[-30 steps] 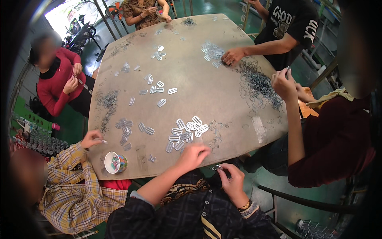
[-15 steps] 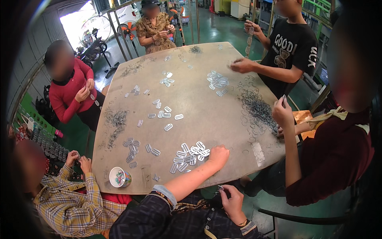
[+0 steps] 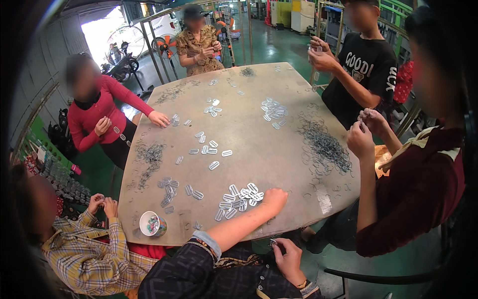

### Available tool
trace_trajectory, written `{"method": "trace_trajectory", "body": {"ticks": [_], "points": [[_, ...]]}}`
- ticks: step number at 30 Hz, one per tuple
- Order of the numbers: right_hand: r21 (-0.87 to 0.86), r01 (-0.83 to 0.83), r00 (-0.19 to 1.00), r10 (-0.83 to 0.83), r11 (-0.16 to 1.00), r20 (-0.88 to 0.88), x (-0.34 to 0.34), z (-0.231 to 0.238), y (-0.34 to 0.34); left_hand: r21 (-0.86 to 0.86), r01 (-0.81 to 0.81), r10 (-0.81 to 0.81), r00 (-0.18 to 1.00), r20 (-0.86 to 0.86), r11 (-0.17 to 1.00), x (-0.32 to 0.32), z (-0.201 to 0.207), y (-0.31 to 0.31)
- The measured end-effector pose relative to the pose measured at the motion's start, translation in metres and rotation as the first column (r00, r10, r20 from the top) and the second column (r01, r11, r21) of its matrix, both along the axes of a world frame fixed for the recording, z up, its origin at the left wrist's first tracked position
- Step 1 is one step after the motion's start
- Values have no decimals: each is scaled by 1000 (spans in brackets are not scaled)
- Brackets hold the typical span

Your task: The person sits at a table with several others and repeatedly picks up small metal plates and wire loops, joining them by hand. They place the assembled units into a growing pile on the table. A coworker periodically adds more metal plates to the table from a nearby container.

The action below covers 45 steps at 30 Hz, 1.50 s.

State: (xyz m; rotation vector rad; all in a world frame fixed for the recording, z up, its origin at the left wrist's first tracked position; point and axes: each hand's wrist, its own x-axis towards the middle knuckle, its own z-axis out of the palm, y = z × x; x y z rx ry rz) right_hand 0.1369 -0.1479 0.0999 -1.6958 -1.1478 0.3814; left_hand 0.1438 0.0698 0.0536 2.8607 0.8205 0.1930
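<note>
Left hand (image 3: 275, 200): is resting on the table (image 3: 259, 154), fingers lying curled together; whether they are gripping anything, I cannot tell.
Right hand (image 3: 290, 258): is pinching a metal piece (image 3: 273, 242) between thumb and finger, near the table's closest edge.
Plates (image 3: 239, 203): are lying in a loose pile, just left of the left hand.
Wire rings (image 3: 324, 151): are lying heaped toward the table's right side.
Cup (image 3: 162, 228): is standing near the left corner, holding small coloured bits.

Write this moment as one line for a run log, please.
left hand: over table, beside slotted metal plates, grasp hidden | right hand: pinching small metal piece
</note>
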Motion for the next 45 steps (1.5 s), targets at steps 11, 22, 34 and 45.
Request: {"method": "trace_trajectory", "body": {"ticks": [11,22,34,45], "points": [[-1,-20,1000,20,1000,19,-3,-7,3,-262,-84,115,988,106,961,-20,13,20],[-1,83,996,-83,997,-22,-5,-10,16,-834,440,229,820,524,332,-136,53,-43],[16,36,999,-36,999,-16,-9,-11,18,-578,397,188,686,703,713,-141,34,-79],[115,-135,986,122,984,110,29,-32,50,-457,453,84,634,769,765,-153,30,-93]]}}
